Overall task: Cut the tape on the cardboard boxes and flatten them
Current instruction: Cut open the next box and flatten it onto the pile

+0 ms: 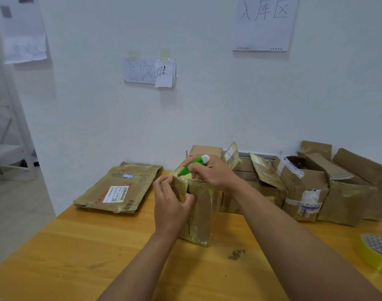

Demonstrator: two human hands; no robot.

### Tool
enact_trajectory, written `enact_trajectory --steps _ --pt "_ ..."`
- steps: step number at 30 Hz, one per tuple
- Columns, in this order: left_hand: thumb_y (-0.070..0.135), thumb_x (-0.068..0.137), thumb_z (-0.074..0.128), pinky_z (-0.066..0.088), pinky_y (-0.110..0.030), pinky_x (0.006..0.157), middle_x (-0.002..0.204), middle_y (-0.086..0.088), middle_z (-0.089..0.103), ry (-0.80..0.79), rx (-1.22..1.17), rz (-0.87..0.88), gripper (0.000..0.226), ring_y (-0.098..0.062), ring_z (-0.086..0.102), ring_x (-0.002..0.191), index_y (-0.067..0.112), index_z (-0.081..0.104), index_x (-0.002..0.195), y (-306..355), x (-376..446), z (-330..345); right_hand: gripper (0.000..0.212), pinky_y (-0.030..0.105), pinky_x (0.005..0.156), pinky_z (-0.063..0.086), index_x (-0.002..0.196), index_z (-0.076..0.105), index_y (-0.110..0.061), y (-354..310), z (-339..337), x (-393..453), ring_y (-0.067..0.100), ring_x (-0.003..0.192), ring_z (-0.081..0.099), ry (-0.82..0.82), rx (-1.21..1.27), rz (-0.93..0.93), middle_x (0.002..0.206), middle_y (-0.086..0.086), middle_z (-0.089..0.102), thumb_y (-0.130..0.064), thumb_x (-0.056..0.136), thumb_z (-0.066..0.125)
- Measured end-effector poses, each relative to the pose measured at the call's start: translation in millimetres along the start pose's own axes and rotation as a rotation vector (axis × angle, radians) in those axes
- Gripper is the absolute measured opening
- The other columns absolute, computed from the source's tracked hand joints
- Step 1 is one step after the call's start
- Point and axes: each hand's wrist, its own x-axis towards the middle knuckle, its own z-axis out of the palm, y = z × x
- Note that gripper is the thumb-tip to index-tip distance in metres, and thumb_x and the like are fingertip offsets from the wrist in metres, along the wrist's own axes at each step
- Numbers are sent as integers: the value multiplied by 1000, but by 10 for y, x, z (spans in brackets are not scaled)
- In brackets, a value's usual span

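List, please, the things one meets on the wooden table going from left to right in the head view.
Flattened cardboard box → left hand → upright taped box with the green cutter in the right hand above it → open cardboard boxes → yellow tape roll.

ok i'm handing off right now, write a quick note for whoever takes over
Left hand grips the taped top corner of the upright box at the table's middle.
Right hand holds the green cutter at the box top, tip at the tape.
Done: one flattened box lies to the left.
Left: finish cutting and flatten this box, then the unflattened boxes along the wall to the right.
A yellow tape roll sits at the table's right edge.
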Motion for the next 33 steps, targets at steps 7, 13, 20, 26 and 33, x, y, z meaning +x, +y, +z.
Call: enact_trajectory --steps 7,13,20,26,33 --pt "17 75 76 54 -30 79 126 -2 39 2 26 9 57 -20 52 110 5 47 123 -16 17 -12 20 23 55 36 88 73 -9 38 11 -7 10 57 45 35 14 0 56 -3 53 -4 89 53" --pt "15 75 77 48 -24 77 126 -5 40 11 46 21 57 -21 51 109 3 48 122 -12 12 3 21 21 53 36 86 73 -11 18 22 -20 9 54 44 22 1 -6 55 -3 52 -4 88 54" --pt "13 75 77 47 -23 79 126 -9 40 22 76 26 56 -23 50 112 2 47 121 12 3 48 21 23 53 35 84 73 -10 49 -10 -40 10 55 44 58 42 13 56 -1 52 -4 87 53" --pt "14 74 77 53 -33 78 125 -9 41 28 105 15 57 -27 50 113 4 46 120 9 32 69 21 20 52 36 82 73 -13 42 -17 -53 4 52 45 57 31 -6 53 -7 52 -4 86 54" --pt "11 73 76 47 -29 75 124 -13 41 38 129 34 54 -31 50 111 3 46 116 17 23 94 22 19 52 36 82 73 -13 30 -9 -66 7 53 45 53 59 12 54 -2 52 -2 87 53"
